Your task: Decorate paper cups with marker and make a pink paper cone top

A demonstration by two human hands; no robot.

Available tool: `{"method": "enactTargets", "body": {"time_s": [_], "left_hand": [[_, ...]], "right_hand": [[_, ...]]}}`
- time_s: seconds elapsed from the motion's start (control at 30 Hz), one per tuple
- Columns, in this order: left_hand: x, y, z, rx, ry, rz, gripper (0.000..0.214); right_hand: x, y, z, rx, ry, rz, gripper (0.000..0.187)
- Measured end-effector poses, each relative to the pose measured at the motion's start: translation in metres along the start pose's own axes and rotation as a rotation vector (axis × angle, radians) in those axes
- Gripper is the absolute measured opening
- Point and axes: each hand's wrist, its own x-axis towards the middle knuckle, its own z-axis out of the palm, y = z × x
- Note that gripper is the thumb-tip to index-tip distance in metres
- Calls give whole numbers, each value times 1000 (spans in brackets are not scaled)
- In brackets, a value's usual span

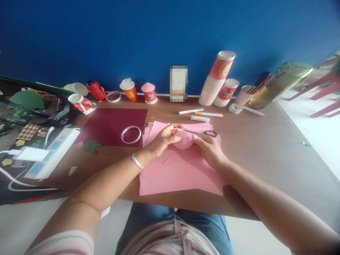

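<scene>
A round pink paper piece (183, 141) is pinched between my two hands, above a stack of pink paper sheets (183, 173). My left hand (166, 139) grips its left edge with thumb and fingers. On its right edge, my right hand (207, 148) holds with thumb and fingertips. A pair of scissors (209, 133) with dark handles lies just beyond the pink piece, close to the right fingers. Past the stack are a glue stick (200, 118), an orange-capped marker (209, 114) and a blue-capped marker (190, 111).
A dark red sheet (114, 124) with a white ring (131, 135) lies left. Along the blue wall stand a pink-roofed cup (149, 94), stacked paper cups (214, 86), a tape roll (235, 108) and a leaning bottle (278, 86). A power strip (57, 152) sits far left.
</scene>
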Motion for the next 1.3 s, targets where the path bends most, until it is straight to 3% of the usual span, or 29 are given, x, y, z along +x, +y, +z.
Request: {"method": "enactTargets", "body": {"time_s": [0.13, 0.4, 0.8, 1.03, 1.3], "left_hand": [[-2, 0, 1, 26, -27, -7, 50], [-2, -2, 1, 68, -42, 14, 52], [-3, 1, 1, 64, -34, -9, 52], [-1, 1, 1, 25, -18, 23, 49], [0, -1, -2, 32, -19, 36, 50]], "right_hand": [[-1, -5, 4, 59, -19, 4, 43], [-2, -9, 6, -24, -22, 8, 45], [-2, -6, 5, 94, -81, 6, 37], [1, 1, -1, 144, 87, -54, 32], [0, -2, -3, -6, 111, -46, 41]]}}
